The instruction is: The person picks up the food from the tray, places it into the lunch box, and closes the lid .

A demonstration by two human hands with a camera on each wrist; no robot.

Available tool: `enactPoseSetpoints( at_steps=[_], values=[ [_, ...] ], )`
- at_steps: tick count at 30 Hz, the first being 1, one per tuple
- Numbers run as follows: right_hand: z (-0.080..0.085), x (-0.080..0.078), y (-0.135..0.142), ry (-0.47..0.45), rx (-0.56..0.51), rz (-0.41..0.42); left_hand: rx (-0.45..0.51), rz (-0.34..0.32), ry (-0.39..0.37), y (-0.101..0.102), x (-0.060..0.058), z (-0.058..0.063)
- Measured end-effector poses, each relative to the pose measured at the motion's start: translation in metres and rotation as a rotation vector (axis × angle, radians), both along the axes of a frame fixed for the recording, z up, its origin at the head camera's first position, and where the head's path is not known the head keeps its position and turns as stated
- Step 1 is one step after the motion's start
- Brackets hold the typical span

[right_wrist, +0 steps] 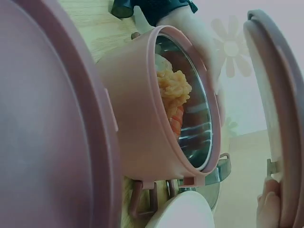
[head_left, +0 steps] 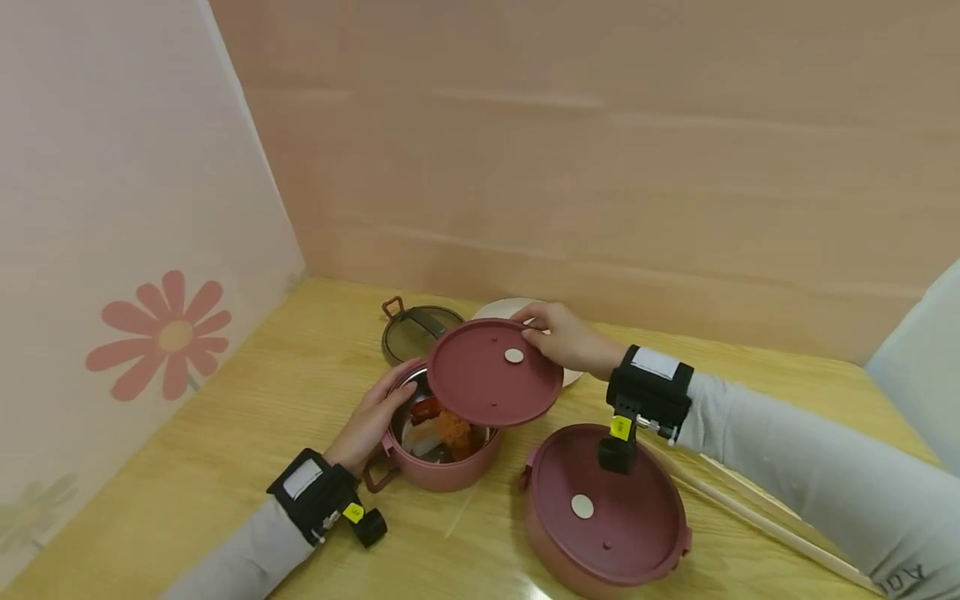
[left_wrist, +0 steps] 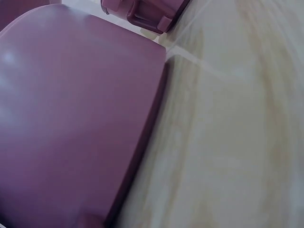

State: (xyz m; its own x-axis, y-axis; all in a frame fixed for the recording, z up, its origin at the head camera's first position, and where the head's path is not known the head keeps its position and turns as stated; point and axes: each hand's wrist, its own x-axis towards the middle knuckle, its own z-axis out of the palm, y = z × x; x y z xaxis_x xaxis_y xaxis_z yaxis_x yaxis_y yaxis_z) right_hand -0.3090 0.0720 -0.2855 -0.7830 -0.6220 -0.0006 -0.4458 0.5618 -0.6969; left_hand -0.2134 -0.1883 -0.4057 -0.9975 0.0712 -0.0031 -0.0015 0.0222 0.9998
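A pink pot (head_left: 450, 477) with a shiny metal inside stands on the wooden table, uncovered. In it lie food pieces (right_wrist: 173, 90), orange, red and whitish. My left hand (head_left: 366, 423) grips the pot's left rim, thumb over the inner edge. With thumb and fingers my right hand (head_left: 561, 335) pinches the far right edge of a round dark pink lid (head_left: 480, 375) that has a white oval spot. The lid is held tilted above the pot, overlapping its right back part in the head view. The pot's smooth wall (left_wrist: 95, 104) fills much of the left wrist view.
A larger pink pot (head_left: 607, 517) with its lid on stands at the front right. Behind the open pot are a glass lid (head_left: 408, 337) with a handle and a white dish (right_wrist: 185, 213). Long wooden sticks (head_left: 772, 521) lie under the right forearm. A papered wall (head_left: 600, 167) rises behind.
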Motion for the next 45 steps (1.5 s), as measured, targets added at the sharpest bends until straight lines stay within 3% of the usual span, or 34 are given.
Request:
enactPoseSetpoints(
  at_steps=[15,24,32,39,45],
  values=[
    [-0.017,-0.002,-0.016,-0.088,0.002,0.035,0.239,0.072,0.02,0.026,-0.006,-0.018],
    [-0.025,-0.008,-0.017,-0.12,0.009,0.022,0.302,0.121,0.004,0.042,-0.009,-0.024],
    [-0.031,-0.021,0.006,-0.151,0.063,0.007,0.278,0.076,-0.002,0.069,-0.026,-0.028],
    [-0.024,-0.033,0.027,-0.078,0.075,-0.032,0.276,0.03,0.042,0.088,-0.048,-0.028],
    [-0.033,-0.037,0.035,-0.078,0.111,-0.01,0.216,0.022,0.03,0.097,-0.058,-0.029]
  ],
)
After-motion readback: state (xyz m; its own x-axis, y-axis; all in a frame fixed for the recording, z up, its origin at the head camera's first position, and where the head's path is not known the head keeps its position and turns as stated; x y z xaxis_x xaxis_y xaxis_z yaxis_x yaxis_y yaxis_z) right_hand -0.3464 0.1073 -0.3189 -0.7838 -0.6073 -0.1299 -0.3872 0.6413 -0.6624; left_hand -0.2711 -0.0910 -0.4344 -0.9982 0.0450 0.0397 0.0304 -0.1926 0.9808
